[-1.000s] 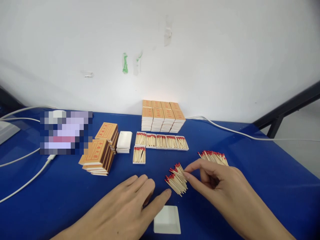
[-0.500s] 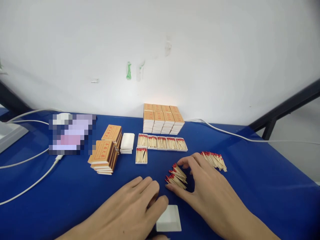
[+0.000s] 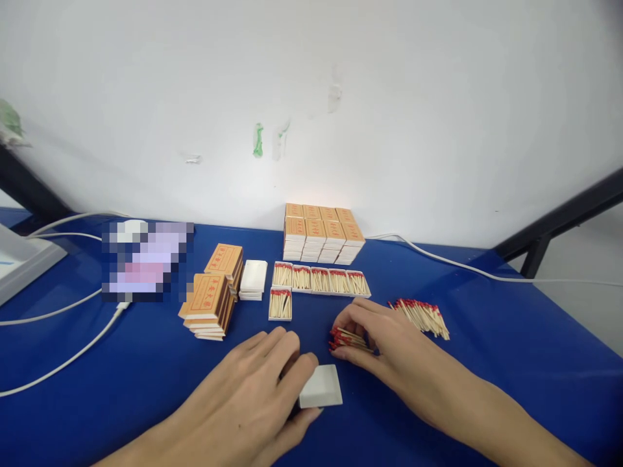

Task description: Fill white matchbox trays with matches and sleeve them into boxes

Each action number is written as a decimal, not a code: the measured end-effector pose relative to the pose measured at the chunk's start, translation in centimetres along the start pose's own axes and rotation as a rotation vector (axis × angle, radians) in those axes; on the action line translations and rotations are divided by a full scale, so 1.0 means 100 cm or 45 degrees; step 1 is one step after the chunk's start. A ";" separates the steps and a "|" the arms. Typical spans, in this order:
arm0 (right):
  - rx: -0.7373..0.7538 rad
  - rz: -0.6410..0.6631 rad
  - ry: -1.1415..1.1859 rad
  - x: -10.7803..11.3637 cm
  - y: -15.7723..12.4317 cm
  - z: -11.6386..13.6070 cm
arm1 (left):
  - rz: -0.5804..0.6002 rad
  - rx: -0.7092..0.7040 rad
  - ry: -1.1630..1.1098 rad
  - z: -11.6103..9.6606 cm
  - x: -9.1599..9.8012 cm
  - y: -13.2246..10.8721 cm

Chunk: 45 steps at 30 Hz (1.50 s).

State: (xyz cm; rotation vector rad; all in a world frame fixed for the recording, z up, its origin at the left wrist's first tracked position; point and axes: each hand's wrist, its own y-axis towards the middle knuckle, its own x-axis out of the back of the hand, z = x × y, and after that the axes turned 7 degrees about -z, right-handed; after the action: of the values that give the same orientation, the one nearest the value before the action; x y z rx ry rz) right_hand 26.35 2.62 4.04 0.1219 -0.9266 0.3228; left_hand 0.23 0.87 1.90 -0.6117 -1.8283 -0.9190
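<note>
The left hand [image 3: 253,383] has its fingers curled and its thumb drawn in toward them, seemingly pinching the left end of a shallow, open white cardboard tray [image 3: 324,387], which has shifted away from the wearer, nearer the matches. The right hand [image 3: 396,350] has closed in: thumb and fingertips, only slightly apart, now clasp a small bundle of red-headed, pale wooden matches [image 3: 349,340] just beyond the tray. These lay loose a moment ago; bundle and tray are now both in hand, near each other.

Counted left to right: two adjoining stacks of orange printed cardboard matchboxes [image 3: 204,295], layers too overlapped to number; one short stack of blank white cardboard pieces [image 3: 254,275], at least two; six match-filled white trays [image 3: 280,318], five in a row and one before the leftmost; one block of orange-topped matchboxes [image 3: 324,228], eight showing on top; one larger loose match pile [image 3: 422,316] on the glossy blue tabletop [image 3: 511,363].
</note>
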 end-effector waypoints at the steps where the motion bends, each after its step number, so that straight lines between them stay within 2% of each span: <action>1: 0.008 0.010 -0.002 0.001 0.001 -0.001 | -0.013 0.025 -0.004 0.001 -0.002 -0.001; 6: 0.007 0.024 0.031 0.006 0.000 -0.004 | -0.070 0.105 -0.005 0.003 -0.006 -0.004; 11: 0.028 0.032 0.013 0.012 -0.001 -0.006 | -0.051 0.134 -0.023 0.005 -0.005 -0.005; 18: 0.032 -0.063 -0.081 0.025 0.004 -0.006 | -0.092 0.201 -0.116 0.004 -0.006 -0.006; 23: 0.099 -0.028 -0.043 0.026 0.002 0.015 | -0.143 0.253 -0.197 0.003 -0.006 -0.007; 27: 0.251 0.061 0.009 0.014 -0.001 0.039 | -0.139 0.342 -0.280 0.003 -0.006 -0.006; 31: 0.352 0.111 -0.029 0.000 -0.001 0.047 | -0.153 0.403 -0.374 0.004 -0.005 -0.004; 38: 0.149 0.243 0.113 0.006 -0.003 0.033 | -0.153 0.456 -0.447 0.006 -0.009 -0.006; 45: 0.084 0.193 0.384 0.005 -0.003 0.019 | -0.148 0.436 -0.446 0.009 -0.012 -0.007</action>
State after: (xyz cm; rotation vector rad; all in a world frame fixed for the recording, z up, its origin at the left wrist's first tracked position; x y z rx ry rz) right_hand 25.27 1.94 5.55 0.0608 -0.6277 0.4980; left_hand -0.27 1.16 0.35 -0.4737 -2.2926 -0.5739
